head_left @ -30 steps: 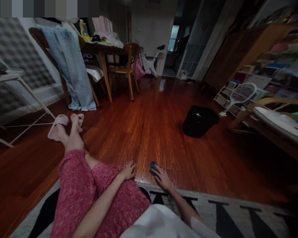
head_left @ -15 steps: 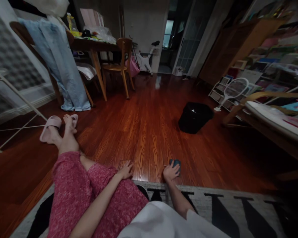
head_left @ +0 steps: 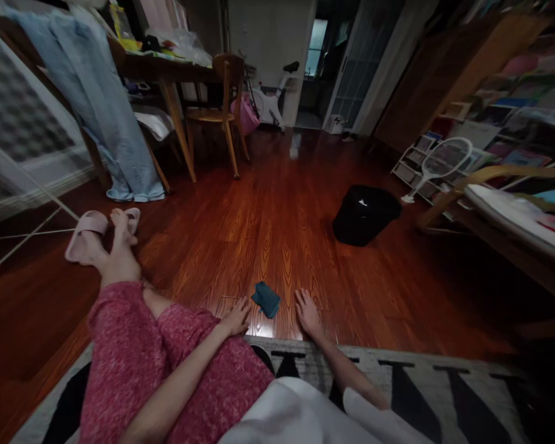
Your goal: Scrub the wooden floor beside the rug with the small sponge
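A folded dark teal cloth lies on the wooden floor between my two hands, touched by neither. To its left, my left hand rests at the floor's near part beside my knee, fingers stretched out and holding nothing. On the cloth's right, my right hand is spread on or just over the floor, palm down, also with nothing in it. Thin light-coloured sticks or lines show on the floor near my left fingers; what they are I cannot make out.
A black bin stands ahead to the right. A grey and black patterned rug lies under me. At the left are a wooden chair, a table and jeans over another chair. A white racket leans near shelves at right.
My right hand has let go of the cloth and shifted a little left. The cloth has moved left across the floor to between my hands. My left hand stays nearly in place.
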Tool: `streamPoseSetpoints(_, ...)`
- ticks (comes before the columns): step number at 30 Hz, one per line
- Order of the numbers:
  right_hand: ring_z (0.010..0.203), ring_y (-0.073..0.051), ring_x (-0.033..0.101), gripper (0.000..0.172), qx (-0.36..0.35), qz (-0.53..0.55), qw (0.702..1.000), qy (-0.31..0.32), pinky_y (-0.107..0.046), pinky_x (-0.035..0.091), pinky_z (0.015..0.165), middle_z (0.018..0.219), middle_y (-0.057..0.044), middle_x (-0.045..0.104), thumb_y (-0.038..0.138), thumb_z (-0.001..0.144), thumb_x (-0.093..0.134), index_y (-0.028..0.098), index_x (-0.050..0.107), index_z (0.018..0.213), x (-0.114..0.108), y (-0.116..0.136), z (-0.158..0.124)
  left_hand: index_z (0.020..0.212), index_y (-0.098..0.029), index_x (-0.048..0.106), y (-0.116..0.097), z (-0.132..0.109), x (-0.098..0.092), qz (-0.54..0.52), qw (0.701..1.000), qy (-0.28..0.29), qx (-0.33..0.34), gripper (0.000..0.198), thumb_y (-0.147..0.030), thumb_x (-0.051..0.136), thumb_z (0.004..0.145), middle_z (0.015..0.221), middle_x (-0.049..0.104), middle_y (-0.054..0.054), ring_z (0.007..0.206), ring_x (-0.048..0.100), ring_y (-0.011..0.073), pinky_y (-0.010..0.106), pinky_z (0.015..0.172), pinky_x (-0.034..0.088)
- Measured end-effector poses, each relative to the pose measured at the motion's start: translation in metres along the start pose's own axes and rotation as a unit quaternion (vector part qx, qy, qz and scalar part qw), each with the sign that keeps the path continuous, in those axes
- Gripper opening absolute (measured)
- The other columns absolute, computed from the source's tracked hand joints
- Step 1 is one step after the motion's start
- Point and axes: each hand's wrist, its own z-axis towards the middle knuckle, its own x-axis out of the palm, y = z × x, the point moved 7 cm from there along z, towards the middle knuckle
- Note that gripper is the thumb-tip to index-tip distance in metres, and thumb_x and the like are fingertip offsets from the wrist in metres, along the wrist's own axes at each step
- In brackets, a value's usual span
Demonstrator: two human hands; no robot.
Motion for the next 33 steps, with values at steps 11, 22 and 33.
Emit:
streamPoseSetpoints(11, 0.152, -0.027, 0.017, 0.065, 0.386, -0.135, 0.912, -0.030, -0.052, 0.020, 0.119, 0.164, -0.016, 0.024, 0.039, 0.099, 0.013, 0.014, 0.021, 0.159, -0.069, -0.208, -0.108, 0.159, -0.018, 0.018, -0.051, 0.058, 0.027, 0.048, 0.996, -0.072, 0.011, 0.080, -0.040, 0.053, 0.091, 0.166, 0.003, 0.014, 0.152, 0.002, 0.0373, 0.059, 0.120, 0.013)
streamPoseSetpoints(22, 0.152, -0.026, 0.012, 0.068, 0.385, -0.123, 0.914, -0.019, -0.051, 0.017, 0.120, 0.166, -0.013, 0.017, 0.044, 0.098, 0.012, 0.014, 0.015, 0.159, -0.060, -0.209, -0.110, 0.156, -0.018, 0.030, -0.075, 0.131, 0.011, 0.060, 0.949, -0.293, -0.097, 0.066, -0.048, 0.039, 0.099, 0.165, 0.015, 0.016, 0.150, 0.005, 0.0440, 0.069, 0.116, 0.007)
streamPoseSetpoints(33, 0.152, -0.028, 0.012, 0.065, 0.334, -0.155, 0.930, 0.008, -0.053, 0.018, 0.119, 0.165, -0.015, 0.019, 0.040, 0.099, 0.016, 0.014, 0.022, 0.158, -0.069, -0.185, -0.100, 0.153, -0.030, 0.035, -0.193, 0.093, 0.098, 0.130, 0.905, -0.153, 0.375, 0.063, -0.056, 0.047, 0.098, 0.165, 0.021, 0.004, 0.153, 0.006, 0.0316, 0.059, 0.121, 0.009)
